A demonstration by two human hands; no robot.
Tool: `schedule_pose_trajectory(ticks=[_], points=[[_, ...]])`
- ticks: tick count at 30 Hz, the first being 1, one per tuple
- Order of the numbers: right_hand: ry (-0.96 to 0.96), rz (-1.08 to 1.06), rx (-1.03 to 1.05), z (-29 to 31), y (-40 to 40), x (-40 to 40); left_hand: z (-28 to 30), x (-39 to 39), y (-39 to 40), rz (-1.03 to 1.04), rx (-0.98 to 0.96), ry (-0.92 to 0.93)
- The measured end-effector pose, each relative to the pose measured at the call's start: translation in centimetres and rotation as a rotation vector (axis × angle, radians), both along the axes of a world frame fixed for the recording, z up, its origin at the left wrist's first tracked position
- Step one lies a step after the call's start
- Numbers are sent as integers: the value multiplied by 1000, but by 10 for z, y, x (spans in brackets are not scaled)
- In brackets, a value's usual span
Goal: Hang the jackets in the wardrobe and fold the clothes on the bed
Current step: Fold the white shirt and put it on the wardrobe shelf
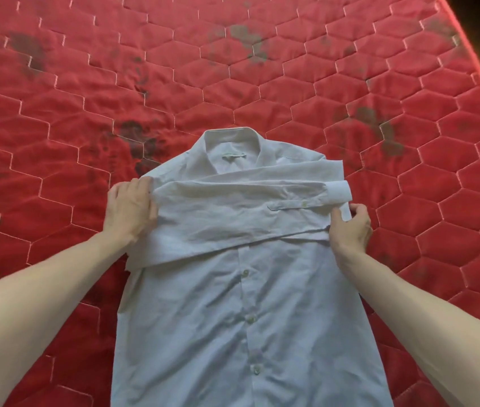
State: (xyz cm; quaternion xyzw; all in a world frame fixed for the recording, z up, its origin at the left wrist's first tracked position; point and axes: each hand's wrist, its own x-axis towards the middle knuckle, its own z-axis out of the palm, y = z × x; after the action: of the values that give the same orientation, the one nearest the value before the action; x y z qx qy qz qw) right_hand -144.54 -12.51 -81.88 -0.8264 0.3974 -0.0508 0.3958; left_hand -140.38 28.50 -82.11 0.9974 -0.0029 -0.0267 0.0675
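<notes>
Red mattress (86,98) bears shirt (232,318) lengthwise, collar (230,139) pointing away.

Two bare forearms enter from 7 and 5 o'clock. No sleeves reach the wrists. Left hand (131,208) and right hand (351,227): no rings, watches or gloves.

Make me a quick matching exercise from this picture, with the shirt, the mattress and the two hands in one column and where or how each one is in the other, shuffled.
Column one:
1. white shirt
2. mattress
3. left hand
4. right hand

Column two:
A. red, quilted in hexagons
B. at the sleeve's cuff end
C. lying buttons up, sleeves folded across the chest
D. at the sleeve's fold by the shoulder

Pairs: 1-C, 2-A, 3-D, 4-B
</notes>
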Motion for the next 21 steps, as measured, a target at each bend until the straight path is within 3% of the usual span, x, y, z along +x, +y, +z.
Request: schedule_pose_trajectory(ticks=[4, 8, 10, 12, 15, 17, 21], points=[[21, 40, -82, -5, 4, 1, -7, 14, 17, -68, 243, 93], [39, -4, -321, -6, 10, 3, -6, 18, 35, -105, 208, 4], [-82, 216, -493, -7, 15, 4, -5, 20, 44, -93, 198, -9], [-125, 589, -603, -14, 17, 6, -5, 19, 53, -61, 213, 22], [159, 963, -599, -27, 18, 7, -5, 13, 60, 7, 248, 9], [343, 1035, -581, -34, 16, 7, -3, 3, 55, 40, 146, -113], [367, 1058, -576, -35, 14, 8, -4, -37, 13, -183, 7, -193]])
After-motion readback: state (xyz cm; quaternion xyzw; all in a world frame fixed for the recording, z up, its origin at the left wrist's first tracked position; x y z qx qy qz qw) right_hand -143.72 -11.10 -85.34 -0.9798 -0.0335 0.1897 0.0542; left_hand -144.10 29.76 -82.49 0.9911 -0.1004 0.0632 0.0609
